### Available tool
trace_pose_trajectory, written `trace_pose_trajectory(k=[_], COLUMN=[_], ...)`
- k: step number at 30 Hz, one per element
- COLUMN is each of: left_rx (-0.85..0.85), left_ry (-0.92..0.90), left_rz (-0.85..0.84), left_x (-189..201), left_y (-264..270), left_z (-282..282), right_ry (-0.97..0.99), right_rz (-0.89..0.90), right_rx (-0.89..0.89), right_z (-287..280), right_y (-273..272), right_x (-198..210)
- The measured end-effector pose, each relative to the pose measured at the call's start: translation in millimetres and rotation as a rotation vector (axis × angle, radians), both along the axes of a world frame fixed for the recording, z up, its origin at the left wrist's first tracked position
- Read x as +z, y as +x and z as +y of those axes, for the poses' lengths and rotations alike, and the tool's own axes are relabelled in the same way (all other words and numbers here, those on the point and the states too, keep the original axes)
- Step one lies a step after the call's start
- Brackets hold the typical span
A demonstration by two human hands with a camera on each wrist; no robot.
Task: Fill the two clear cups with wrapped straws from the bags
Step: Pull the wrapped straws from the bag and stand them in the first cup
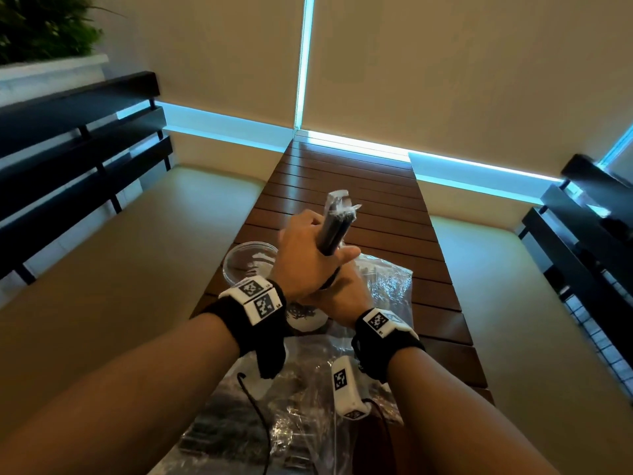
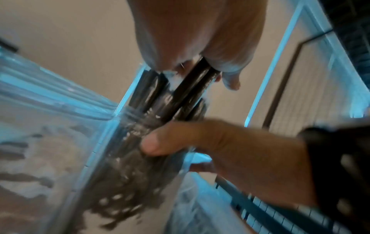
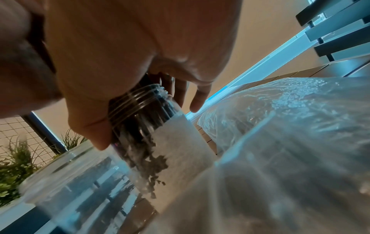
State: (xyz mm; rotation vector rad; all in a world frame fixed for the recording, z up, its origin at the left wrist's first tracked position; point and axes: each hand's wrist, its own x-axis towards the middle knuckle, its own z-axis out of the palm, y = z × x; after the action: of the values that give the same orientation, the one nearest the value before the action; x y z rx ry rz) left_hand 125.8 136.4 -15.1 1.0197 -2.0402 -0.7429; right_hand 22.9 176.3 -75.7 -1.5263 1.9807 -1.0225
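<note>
My left hand grips a bundle of dark wrapped straws, upright over the table. The straws' lower ends stand inside a clear cup with a dark print. My right hand, just under the left, grips that cup near its rim. In the left wrist view the straws run from my left hand down into the cup, with the right thumb on it. The right wrist view shows my right hand around the ridged cup rim. A second clear cup stands to the left.
A crumpled clear bag lies right of the cups, another bag of straws at the near end. The slatted wooden table is narrow, with cushioned benches on both sides. A plant stands at the far left.
</note>
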Motion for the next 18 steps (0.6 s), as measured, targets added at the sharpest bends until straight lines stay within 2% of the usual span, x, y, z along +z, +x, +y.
trace_pose_trajectory(k=[2, 4, 6, 8, 10, 11, 14, 18], left_rx=[0.095, 0.119, 0.137, 0.146, 0.079, 0.024, -0.165, -0.266], left_ry=[-0.132, -0.156, -0.208, -0.284, -0.381, -0.437, -0.495, -0.598], left_rz=[-0.178, -0.228, -0.195, -0.091, -0.021, -0.045, -0.243, -0.575], left_x=[-13, -21, -20, -7, 11, 19, 34, -1], left_y=[6, 14, 20, 23, 23, 22, 19, 29], left_z=[-2, -5, -4, -4, -6, -8, -12, -17], right_ry=[0.005, 0.002, 0.009, 0.016, 0.012, 0.006, -0.008, -0.012], right_rz=[0.027, -0.058, -0.122, -0.143, -0.127, -0.108, -0.084, -0.07], right_rx=[0.011, -0.043, -0.06, -0.057, -0.064, -0.069, -0.075, -0.07], right_z=[1, 4, 7, 8, 9, 9, 9, 10], right_y=[0, -3, -4, -5, -3, -3, -2, -2], right_x=[0, 0, -1, -2, -1, 0, 1, 1])
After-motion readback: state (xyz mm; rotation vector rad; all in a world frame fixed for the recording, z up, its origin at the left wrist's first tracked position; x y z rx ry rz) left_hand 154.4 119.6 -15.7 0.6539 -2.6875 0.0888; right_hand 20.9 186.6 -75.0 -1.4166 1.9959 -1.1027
